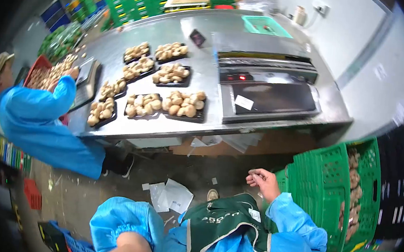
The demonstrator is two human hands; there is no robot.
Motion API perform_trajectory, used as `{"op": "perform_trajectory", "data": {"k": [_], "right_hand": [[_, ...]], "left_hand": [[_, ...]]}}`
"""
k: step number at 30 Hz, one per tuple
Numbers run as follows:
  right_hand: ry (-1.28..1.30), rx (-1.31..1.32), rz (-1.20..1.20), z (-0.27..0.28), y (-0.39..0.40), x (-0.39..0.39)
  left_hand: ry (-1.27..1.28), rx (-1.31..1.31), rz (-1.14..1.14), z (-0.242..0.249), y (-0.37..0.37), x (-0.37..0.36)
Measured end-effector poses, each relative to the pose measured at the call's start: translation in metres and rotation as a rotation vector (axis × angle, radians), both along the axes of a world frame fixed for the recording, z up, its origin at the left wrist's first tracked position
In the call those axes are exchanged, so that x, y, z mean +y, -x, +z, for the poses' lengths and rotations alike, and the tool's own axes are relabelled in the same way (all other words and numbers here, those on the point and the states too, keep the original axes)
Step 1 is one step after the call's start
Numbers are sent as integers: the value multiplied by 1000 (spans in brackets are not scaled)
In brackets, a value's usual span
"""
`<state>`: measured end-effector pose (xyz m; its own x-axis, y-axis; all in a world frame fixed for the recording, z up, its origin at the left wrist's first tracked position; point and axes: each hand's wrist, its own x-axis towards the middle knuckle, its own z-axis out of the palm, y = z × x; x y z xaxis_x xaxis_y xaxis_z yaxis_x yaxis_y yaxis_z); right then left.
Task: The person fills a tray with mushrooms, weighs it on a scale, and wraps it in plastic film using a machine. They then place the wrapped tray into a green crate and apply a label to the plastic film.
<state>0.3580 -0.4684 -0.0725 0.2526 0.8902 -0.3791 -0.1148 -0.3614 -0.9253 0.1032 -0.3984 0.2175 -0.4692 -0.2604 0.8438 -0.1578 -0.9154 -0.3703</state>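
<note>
My right hand (260, 180) hangs in the air below the steel table (200, 85), its fingers curled together with nothing visible in them. It is next to a stack of green crates (324, 184). Of my left arm I see only the blue sleeve (124, 222) and a bare wrist at the bottom edge; the hand itself is cut off. I wear a green apron (224, 226) over a blue coat. On the table lie several black trays of mushrooms (184, 104), out of reach of both hands.
A sealing machine (268, 86) sits on the table's right part. A co-worker in a blue coat (39, 121) reaches over a scale (87, 80) beside a red crate of mushrooms (40, 74). Paper scraps (172, 195) litter the floor. A blue crate (64, 243) lies bottom left.
</note>
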Motion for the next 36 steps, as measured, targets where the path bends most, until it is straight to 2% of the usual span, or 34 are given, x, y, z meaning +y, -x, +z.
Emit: {"op": "perform_trajectory", "data": {"k": [2,4,6,7,8,10,12,14,15,17,18,20,22,24,25,28,29,30,31,32,34,36], "right_hand": [[10,188,63,5,0,47],[-30,245,143,2,5,95],[-70,322,244,-7,10,143],[-52,372,203,-11,18,167],[-32,418,161,-17,26,190],[18,434,120,-37,38,233],[60,300,64,-61,51,269],[100,-106,68,-120,58,302],[104,-106,77,-116,60,311],[221,-155,-98,-104,68,324],[229,-155,-92,-108,67,332],[219,-349,-41,-115,65,345],[245,-325,-79,-122,65,346],[216,-387,-50,-116,64,346],[99,-444,-76,-109,68,341],[83,-415,-93,-111,70,333],[40,-488,-126,-115,73,328],[49,-492,-141,-110,71,325],[59,-468,-91,-97,69,320],[65,-443,-43,-82,66,317],[55,-452,-51,-58,60,313],[-27,-392,-80,-43,53,308]], "left_hand": [[-92,-8,65,-29,7,34],[391,428,266,-85,29,77],[1024,613,438,-116,1,123],[1350,765,268,-154,9,154],[1599,665,153,-197,9,183],[1648,754,424,-275,22,226],[1732,664,435,-362,40,264],[1786,831,689,-378,48,272],[1883,848,682,-392,54,279],[1998,850,696,-392,52,283],[2023,849,696,-395,52,285],[2061,861,625,-404,55,295],[2067,819,500,-419,57,303],[2145,772,422,-422,51,307],[2210,758,309,-410,45,308],[2200,815,372,-427,48,315],[2230,730,219,-432,50,313],[2255,645,67,-429,49,311],[2311,604,-54,-398,43,309],[2304,622,-67,-381,43,306],[2308,526,-340,-357,47,301],[2280,555,-412,-327,48,297]]}}
